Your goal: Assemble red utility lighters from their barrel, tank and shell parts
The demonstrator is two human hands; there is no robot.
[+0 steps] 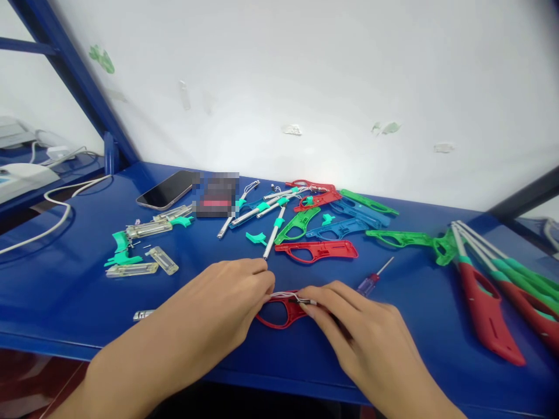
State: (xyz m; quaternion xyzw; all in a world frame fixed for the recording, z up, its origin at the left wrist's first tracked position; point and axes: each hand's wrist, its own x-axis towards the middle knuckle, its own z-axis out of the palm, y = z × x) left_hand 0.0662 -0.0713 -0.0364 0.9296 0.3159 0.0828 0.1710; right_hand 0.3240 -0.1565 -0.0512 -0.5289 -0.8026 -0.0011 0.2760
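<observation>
A red plastic lighter handle half (300, 313) with a looped opening lies on the blue table between my hands. My left hand (227, 297) is closed at its left end; the fingertips and whatever they grip are hidden. Thin white wires (286, 295) run from those fingers across the handle half to my right hand. Between thumb and forefinger, my right hand (349, 317) pinches a small dark igniter piece (305, 301) at the wires' end, over the handle half. Just beyond my left hand lies a metal lighter tube (273, 234) with a turquoise collar.
Red, green and blue handle halves (325, 250) and more tubes lie behind my hands. Clear fuel tanks (162, 260) and turquoise triggers (122, 249) are left, near a phone (168, 189). A screwdriver (370, 283) and several assembled lighters (484, 308) are right. A white wall stands behind.
</observation>
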